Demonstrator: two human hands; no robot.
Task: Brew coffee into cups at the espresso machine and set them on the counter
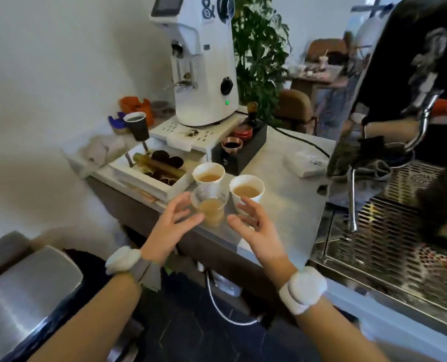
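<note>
Cups at bench edge, hands apart

We note left hand point(174, 226) and right hand point(253, 227), fingers spread wide, flanking glass cup point(210, 206) on bench point(290, 205). Beyond stand two white cups point(208, 173) point(246, 190) of coffee.

Bright soft daylight; wide-angle bending at edges; overall soft, slight motion blur.

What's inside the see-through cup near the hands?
The clear cup holds light brown coffee, roughly half full. Its bottom cannot be seen through the drink.
</note>
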